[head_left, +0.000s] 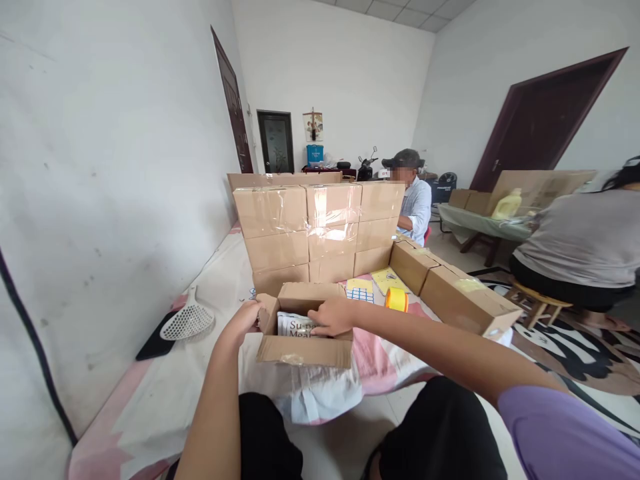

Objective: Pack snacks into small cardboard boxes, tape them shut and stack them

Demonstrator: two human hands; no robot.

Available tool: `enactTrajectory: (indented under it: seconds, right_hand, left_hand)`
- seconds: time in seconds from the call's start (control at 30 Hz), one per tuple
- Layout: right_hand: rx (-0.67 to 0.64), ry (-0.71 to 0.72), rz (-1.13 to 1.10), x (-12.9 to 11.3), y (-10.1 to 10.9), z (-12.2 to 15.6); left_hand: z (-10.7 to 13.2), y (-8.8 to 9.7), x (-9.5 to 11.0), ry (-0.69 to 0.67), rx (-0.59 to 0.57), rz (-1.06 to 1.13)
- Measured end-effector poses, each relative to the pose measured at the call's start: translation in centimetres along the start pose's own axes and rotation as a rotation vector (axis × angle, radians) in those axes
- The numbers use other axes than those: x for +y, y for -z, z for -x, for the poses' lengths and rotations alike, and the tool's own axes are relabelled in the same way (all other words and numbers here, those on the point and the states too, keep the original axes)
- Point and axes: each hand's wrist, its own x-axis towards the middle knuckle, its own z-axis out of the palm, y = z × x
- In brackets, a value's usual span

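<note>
Purple sleeve nearest, box lies between hands, left gripping flap, right's grip unclear.

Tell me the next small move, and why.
Perhaps press the printed packet lower with the right hand before closing up: the packet sits inside the open box, that hand's fingers already reach over it, and the left hand is at the box's left flap.

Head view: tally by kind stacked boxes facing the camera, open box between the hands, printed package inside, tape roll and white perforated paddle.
Front-facing stacked boxes: 9
Open box: 1
Printed package: 1
Tape roll: 1
White perforated paddle: 1
Total: 13
</note>
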Motion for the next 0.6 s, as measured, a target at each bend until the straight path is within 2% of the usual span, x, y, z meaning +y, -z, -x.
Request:
enactTrajectory:
  seconds: [0.1, 0.2, 0.27, 0.33, 0.4, 0.47, 0.53, 0.6]
  right_hand:
    - [0.142, 0.064, -0.049, 0.3, 1.0, 1.2]
    - [0.279, 0.088, -0.188, 0.5, 2.1, 2.9]
    - [0.346, 0.073, -0.291, 0.6, 2.4, 4.3]
    - [0.472, -0.003, -0.368, 0.9, 2.1, 5.9]
    - [0.672, -0.155, -0.427, 1.5, 0.8, 7.2]
    - [0.855, -0.347, -0.525, 2.3, -1.5, 7.9]
    - [0.926, -0.502, -0.699, 3.1, -4.3, 7.8]
    - [0.892, -0.55, -0.843, 3.6, -6.9, 7.2]
  left_hand:
    - [-0.1, -0.5, 0.0, 0.011, -0.034, 0.061]
    - [-0.3, -0.9, -0.1, 0.001, -0.037, 0.086]
    - [-0.3, -1.1, -0.1, -0.009, -0.036, 0.089]
    - [-0.2, -1.3, -0.1, -0.026, -0.039, 0.083]
    - [0.0, -1.3, 0.1, -0.06, -0.053, 0.073]
    - [0.3, -1.2, 0.1, -0.099, -0.076, 0.058]
    - [0.5, -1.1, 0.1, -0.128, -0.108, 0.043]
    - [0.5, -1.3, -0.1, -0.183, -0.167, 0.006]
